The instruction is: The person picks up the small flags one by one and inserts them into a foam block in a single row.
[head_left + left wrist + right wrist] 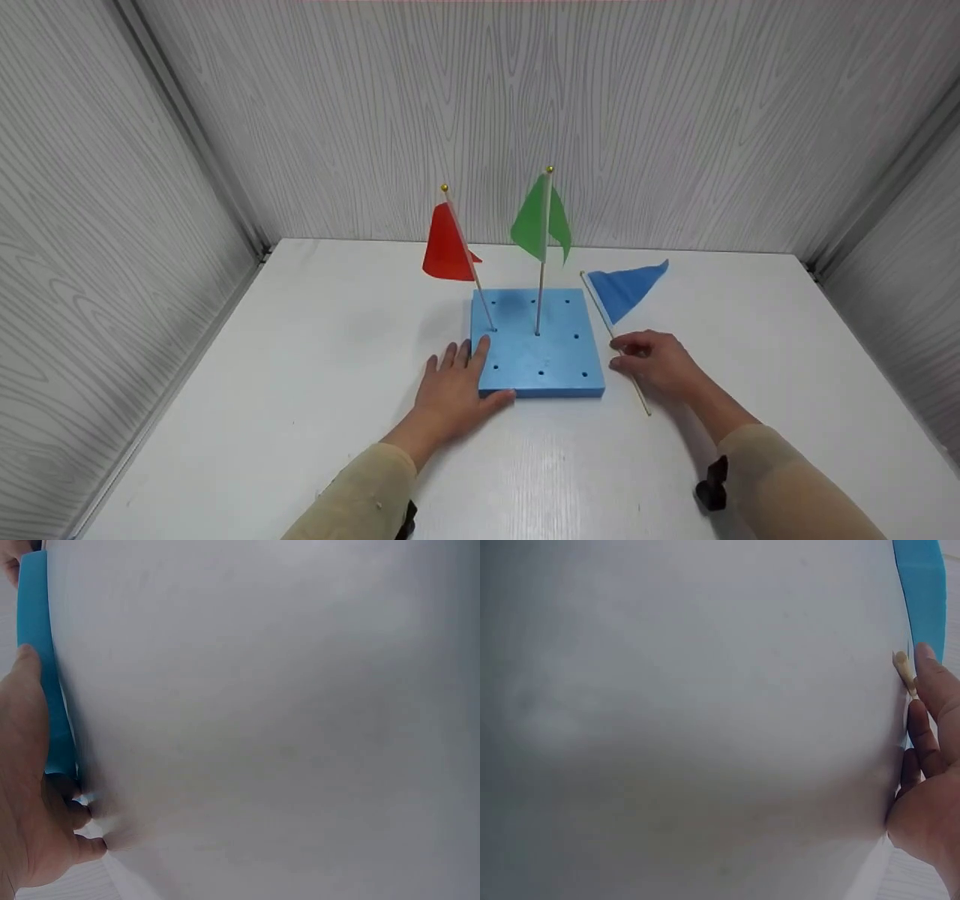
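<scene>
A square blue board (pixel 519 351) with small peg holes lies on the white table. My left hand (pixel 454 396) rests at its front left corner, fingers straight, index finger on the top and thumb (pixel 26 664) against the front face. A red flag (pixel 445 247) stands in a left-hand hole, tilted to the left. Upright in the centre hole is a green flag (pixel 531 219). To the right of the board, my right hand (pixel 661 364) pinches the stick of a blue flag (pixel 624 290) between thumb and fingers; the stick's lower end (pixel 901 660) shows in the right wrist view.
The white table (pixel 337 322) extends around the board on all sides. Grey wood-grain panels (pixel 390 112) close it in at the back, left and right. Both flags on the board rise well above its surface. A dark device (pixel 711 486) is worn at the right wrist.
</scene>
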The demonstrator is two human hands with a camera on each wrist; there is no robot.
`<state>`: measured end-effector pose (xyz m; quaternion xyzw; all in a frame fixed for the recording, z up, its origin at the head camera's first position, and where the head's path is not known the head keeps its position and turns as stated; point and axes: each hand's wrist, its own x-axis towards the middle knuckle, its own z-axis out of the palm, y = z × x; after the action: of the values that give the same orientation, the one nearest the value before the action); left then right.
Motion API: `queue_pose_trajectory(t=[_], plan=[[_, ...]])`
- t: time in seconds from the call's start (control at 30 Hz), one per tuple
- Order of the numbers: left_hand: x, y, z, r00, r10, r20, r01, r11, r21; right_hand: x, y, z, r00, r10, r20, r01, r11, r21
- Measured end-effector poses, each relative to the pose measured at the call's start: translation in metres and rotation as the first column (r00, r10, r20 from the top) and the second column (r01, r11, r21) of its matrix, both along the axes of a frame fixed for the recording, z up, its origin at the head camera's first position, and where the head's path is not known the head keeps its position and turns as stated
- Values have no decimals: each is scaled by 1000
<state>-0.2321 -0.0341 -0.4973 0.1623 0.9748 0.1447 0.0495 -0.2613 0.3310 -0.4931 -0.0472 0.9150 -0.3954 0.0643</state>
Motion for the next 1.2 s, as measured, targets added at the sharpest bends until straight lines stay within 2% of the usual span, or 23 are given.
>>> queue_pose_trajectory(t=[0.27, 0.57, 0.87, 1.2], plan=[[-1, 0, -1, 1000, 11, 19, -11, 1000, -5, -1, -2, -1, 999, -30, 18, 30, 999, 16], [-1, 0, 2, 1000, 9, 8, -9, 1000, -8, -3, -2, 0, 999, -48, 25, 48, 999, 15], [0, 1, -2, 1000, 5, -13, -5, 1000, -8, -2, -5, 5, 997, -70, 25, 68, 994, 80], [0, 1, -1, 1000, 13, -3, -13, 1000, -4, -2, -7, 14, 995, -83, 55, 77, 991, 106]])
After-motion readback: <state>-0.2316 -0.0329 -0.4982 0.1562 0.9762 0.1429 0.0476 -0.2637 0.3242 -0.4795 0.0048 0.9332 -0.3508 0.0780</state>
